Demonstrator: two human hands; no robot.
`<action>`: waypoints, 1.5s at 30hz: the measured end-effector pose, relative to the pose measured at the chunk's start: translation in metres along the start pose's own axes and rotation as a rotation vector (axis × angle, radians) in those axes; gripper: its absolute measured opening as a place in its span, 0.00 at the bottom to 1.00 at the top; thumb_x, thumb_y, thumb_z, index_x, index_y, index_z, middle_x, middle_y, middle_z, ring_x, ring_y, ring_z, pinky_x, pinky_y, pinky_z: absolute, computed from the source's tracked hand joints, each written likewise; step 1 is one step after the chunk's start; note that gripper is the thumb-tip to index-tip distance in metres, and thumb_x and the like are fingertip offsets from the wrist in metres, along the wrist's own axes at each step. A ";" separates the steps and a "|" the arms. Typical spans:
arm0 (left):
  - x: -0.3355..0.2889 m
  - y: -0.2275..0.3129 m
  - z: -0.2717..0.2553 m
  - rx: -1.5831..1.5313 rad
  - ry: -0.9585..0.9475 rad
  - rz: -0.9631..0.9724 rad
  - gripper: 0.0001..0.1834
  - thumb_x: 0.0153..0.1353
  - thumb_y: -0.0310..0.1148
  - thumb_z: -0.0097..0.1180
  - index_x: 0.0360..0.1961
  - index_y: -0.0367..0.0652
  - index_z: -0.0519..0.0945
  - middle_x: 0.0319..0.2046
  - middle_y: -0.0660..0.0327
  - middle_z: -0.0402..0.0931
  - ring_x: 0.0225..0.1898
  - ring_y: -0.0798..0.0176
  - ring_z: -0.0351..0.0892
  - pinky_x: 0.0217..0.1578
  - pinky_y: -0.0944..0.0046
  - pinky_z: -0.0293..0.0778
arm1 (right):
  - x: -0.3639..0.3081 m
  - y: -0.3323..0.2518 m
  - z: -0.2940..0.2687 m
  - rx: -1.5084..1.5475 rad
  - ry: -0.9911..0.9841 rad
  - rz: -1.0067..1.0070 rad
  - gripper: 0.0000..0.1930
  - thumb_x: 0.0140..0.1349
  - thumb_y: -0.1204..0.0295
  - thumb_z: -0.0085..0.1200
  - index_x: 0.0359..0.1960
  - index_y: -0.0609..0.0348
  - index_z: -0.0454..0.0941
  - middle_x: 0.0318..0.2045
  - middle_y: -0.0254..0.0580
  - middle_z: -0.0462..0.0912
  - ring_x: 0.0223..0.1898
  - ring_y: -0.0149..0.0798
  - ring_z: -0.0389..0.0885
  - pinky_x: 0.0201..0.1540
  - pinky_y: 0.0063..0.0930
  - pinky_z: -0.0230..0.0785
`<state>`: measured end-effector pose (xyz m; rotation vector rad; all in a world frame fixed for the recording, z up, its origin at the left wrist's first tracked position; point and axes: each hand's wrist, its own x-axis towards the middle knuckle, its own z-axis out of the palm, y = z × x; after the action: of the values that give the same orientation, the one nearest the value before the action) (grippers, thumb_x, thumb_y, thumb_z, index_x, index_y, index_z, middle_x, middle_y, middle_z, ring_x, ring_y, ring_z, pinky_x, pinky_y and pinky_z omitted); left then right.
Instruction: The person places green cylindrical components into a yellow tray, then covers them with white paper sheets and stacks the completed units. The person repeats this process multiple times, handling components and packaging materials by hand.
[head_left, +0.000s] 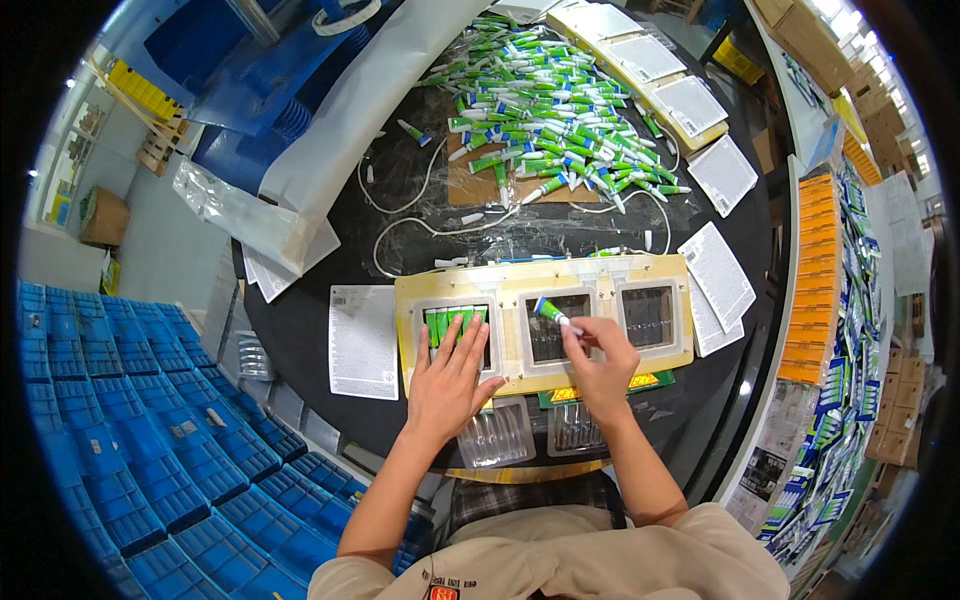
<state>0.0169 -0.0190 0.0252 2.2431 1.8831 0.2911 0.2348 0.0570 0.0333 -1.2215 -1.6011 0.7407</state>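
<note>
Blue plastic crates [120, 420] cover the floor at lower left of a workshop, beside a black tabletop [300, 345] whose far part carries a heap of small green, blue and white squeeze tubes [550, 110]. Near the person lies a pale yellow rectangular fixture with three framed compartments [509, 335].

One small green-and-blue tube with a white tip [549, 310] is over the middle compartment, tilted up to the left. The right hand [603, 365] has its thumb and forefinger closed on the white tip, leaving the body free. The left hand [447, 385] lies flat over the left compartment, fingers extended and slightly apart, gripping nothing visible; a row of upright green tubes [440, 322] shows beneath the fingertips.

The tube looks light and probably soft-walled, so a hard squeeze on its body could dent it. Its smooth surface may slip a little. The tip seems stiffer and narrow, a sound place for a light two-finger pinch, though the free end could swing.
</note>
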 end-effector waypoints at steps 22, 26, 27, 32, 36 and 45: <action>0.233 -0.075 0.004 0.193 0.207 0.428 0.18 0.54 0.22 0.56 0.48 0.43 0.81 0.55 0.57 0.76 0.55 0.52 0.78 0.50 0.57 0.78 | 0.038 0.004 0.004 -0.282 -0.282 -0.345 0.12 0.55 0.79 0.64 0.42 0.65 0.81 0.42 0.50 0.82 0.41 0.50 0.82 0.43 0.39 0.77; 0.235 -0.079 -0.004 0.295 0.205 0.552 0.17 0.54 0.27 0.60 0.46 0.41 0.81 0.51 0.60 0.79 0.52 0.57 0.79 0.48 0.57 0.78 | 0.160 0.050 0.047 -0.555 -0.269 -0.508 0.08 0.56 0.80 0.57 0.38 0.64 0.79 0.42 0.48 0.79 0.44 0.51 0.82 0.44 0.42 0.78; 0.229 -0.073 -0.010 0.221 0.313 0.579 0.17 0.54 0.27 0.60 0.47 0.41 0.81 0.50 0.60 0.81 0.52 0.57 0.80 0.48 0.57 0.78 | 0.182 0.061 0.059 -0.726 -0.392 -0.536 0.08 0.56 0.79 0.57 0.38 0.63 0.78 0.41 0.47 0.78 0.44 0.51 0.82 0.44 0.41 0.78; 0.114 0.009 -0.018 -0.171 0.452 0.648 0.15 0.57 0.28 0.62 0.47 0.43 0.83 0.48 0.60 0.85 0.50 0.59 0.83 0.51 0.56 0.78 | 0.174 0.078 0.035 -0.648 -0.443 -0.548 0.06 0.57 0.77 0.58 0.36 0.63 0.79 0.39 0.46 0.78 0.42 0.49 0.83 0.40 0.38 0.79; 0.065 0.049 0.000 -0.013 0.335 0.607 0.15 0.62 0.31 0.59 0.50 0.42 0.83 0.50 0.61 0.84 0.52 0.60 0.82 0.60 0.53 0.72 | 0.091 0.039 -0.039 -0.180 -0.221 0.005 0.08 0.60 0.81 0.61 0.41 0.63 0.85 0.41 0.44 0.83 0.39 0.42 0.86 0.39 0.29 0.80; 0.057 0.043 0.014 -0.047 0.213 0.446 0.20 0.57 0.29 0.61 0.52 0.40 0.83 0.56 0.60 0.81 0.57 0.59 0.79 0.69 0.42 0.61 | -0.014 0.013 -0.021 -0.225 -0.135 -0.149 0.14 0.57 0.83 0.63 0.46 0.69 0.83 0.45 0.51 0.84 0.43 0.51 0.86 0.46 0.35 0.80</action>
<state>0.0715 0.0296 0.0248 2.6696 1.4164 0.6558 0.2597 0.0467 0.0248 -1.2147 -1.9052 0.5694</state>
